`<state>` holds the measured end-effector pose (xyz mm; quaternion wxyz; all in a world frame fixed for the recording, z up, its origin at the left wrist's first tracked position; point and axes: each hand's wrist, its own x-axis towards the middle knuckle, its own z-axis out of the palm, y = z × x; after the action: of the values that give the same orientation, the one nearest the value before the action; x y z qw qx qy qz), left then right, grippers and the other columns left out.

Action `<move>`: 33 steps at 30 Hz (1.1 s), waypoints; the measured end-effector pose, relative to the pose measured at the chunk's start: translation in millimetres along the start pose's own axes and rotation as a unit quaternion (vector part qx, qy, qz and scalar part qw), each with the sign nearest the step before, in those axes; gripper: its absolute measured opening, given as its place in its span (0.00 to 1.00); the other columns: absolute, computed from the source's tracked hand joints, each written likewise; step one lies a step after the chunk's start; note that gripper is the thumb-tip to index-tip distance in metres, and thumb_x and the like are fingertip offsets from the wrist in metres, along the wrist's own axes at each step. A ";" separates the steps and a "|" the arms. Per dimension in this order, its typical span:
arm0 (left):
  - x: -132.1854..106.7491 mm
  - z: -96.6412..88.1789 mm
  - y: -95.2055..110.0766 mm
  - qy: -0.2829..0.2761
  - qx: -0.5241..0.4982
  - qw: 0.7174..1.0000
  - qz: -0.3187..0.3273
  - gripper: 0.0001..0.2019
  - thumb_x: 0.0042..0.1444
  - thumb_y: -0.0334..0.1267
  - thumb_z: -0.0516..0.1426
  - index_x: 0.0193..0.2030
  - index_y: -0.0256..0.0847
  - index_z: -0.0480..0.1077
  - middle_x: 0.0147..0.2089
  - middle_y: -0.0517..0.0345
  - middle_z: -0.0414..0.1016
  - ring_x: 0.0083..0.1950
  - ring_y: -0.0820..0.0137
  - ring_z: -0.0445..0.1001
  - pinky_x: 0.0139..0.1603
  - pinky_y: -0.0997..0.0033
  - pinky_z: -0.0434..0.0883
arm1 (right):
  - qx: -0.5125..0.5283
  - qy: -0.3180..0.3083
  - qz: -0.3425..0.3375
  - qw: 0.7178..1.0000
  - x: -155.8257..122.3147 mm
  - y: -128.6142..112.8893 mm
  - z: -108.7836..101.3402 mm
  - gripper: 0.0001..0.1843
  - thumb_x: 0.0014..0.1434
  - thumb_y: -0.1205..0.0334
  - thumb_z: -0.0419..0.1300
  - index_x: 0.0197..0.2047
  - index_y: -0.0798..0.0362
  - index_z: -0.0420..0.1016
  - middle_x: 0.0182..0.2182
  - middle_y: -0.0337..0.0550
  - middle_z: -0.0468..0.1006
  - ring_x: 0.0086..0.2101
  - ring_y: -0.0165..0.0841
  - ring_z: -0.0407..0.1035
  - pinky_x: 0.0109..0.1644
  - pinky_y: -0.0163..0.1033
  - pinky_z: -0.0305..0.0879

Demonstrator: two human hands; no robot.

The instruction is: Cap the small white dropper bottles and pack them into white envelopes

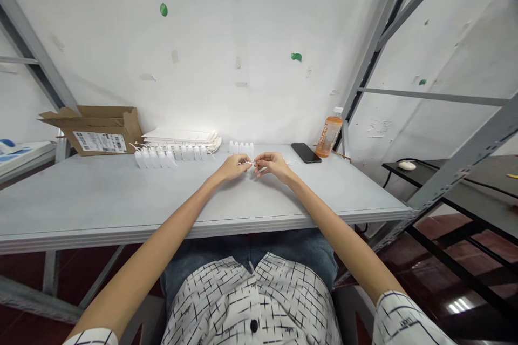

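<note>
My left hand (234,167) and my right hand (273,166) meet low over the middle of the table, their fingertips pinched close together. Between them is a small, thin white piece (253,162), too small to name; both hands appear to grip it. Just behind the fingers stands a short row of small white plastic bottles (241,148). Tiny white parts (290,162) lie to the right of my right hand. Farther left are more white squeeze bottles (156,159) in rows, some with thin white spouts sticking out.
An opened cardboard box (107,132) sits at the back left, beside a stack of white sheets or trays (180,135). A black phone (306,153) and an orange drink bottle (329,133) are at the back right. Metal posts (364,72) frame the grey table (101,194) against a white wall.
</note>
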<state>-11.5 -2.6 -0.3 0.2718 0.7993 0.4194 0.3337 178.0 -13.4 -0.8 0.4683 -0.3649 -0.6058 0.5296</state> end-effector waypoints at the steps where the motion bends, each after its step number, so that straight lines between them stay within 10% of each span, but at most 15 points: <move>1: 0.1 0.1 -0.3 -0.001 -0.002 1.000 0.000 0.12 0.52 0.43 0.53 0.34 0.38 0.73 0.26 0.58 0.71 0.27 0.71 0.66 0.25 0.74 0.62 | -0.002 0.001 0.000 1.000 -0.3 -0.3 0.2 0.08 0.49 0.65 0.70 0.30 0.57 0.74 0.27 0.44 0.79 0.28 0.33 0.76 0.30 0.39 0.78; 33: 1.5 1.7 -3.8 -0.011 -0.002 1.000 -0.003 0.13 0.51 0.45 0.53 0.33 0.39 0.72 0.28 0.59 0.72 0.29 0.70 0.66 0.30 0.71 0.64 | -0.040 -0.022 -0.014 0.999 0.6 3.8 0.0 0.10 0.54 0.63 0.69 0.30 0.58 0.73 0.27 0.42 0.76 0.27 0.32 0.76 0.29 0.38 0.78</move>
<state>-11.4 0.3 -3.6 0.2792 0.8011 0.4177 0.3254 177.6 -12.2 -4.4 0.4474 -0.3628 -0.6417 0.5064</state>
